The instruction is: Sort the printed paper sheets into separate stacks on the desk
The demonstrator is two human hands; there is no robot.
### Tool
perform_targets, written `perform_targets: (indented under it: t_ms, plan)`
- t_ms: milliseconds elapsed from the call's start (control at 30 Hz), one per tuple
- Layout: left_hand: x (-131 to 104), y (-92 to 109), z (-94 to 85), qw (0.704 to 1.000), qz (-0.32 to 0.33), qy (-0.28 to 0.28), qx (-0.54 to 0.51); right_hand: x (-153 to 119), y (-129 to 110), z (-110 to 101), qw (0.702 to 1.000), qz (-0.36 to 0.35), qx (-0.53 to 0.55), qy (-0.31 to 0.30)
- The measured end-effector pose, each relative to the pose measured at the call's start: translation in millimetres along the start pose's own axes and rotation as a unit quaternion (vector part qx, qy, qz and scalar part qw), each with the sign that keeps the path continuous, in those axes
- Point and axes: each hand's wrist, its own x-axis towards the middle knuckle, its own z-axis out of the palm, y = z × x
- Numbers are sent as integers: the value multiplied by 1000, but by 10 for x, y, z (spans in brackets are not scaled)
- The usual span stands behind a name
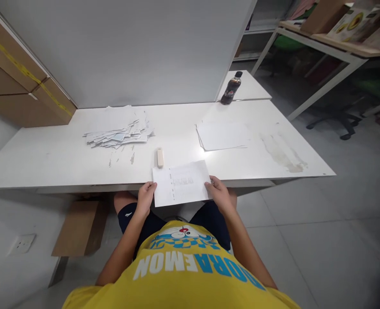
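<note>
A printed sheet of paper (190,189) is held level over the table's front edge, with faint lines of print on it. My left hand (146,196) pinches its left edge between thumb and fingers. On the opposite edge, my right hand (219,192) grips the paper the same way. Just beyond the sheet lies a small cream-coloured oblong device (160,158), whose kind I cannot make out. A neat stack of white paper (224,135) rests farther back to the right. At the back left is an untidy heap of torn paper (119,131), with small scraps in front of it.
The white table (180,128) backs onto a grey partition (128,51). A cola bottle (231,89) stands at the back right, and a greyish stain (281,152) marks the right end. Cardboard boxes (25,73) fill the left corner; another cardboard box (80,227) sits below the table.
</note>
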Motion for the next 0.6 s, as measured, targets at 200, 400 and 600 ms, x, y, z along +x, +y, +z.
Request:
perform_targets:
  t_ms: [200, 400, 600]
  plan:
    - [-36, -53, 46, 999, 12, 34, 34, 29, 38, 6, 999, -13, -9, 28]
    - [-77, -108, 89, 996, 26, 67, 55, 37, 38, 1, 999, 25, 32, -17]
    - [-99, 31, -76, 955, 135, 96, 246, 15, 102, -65, 999, 31, 40, 4]
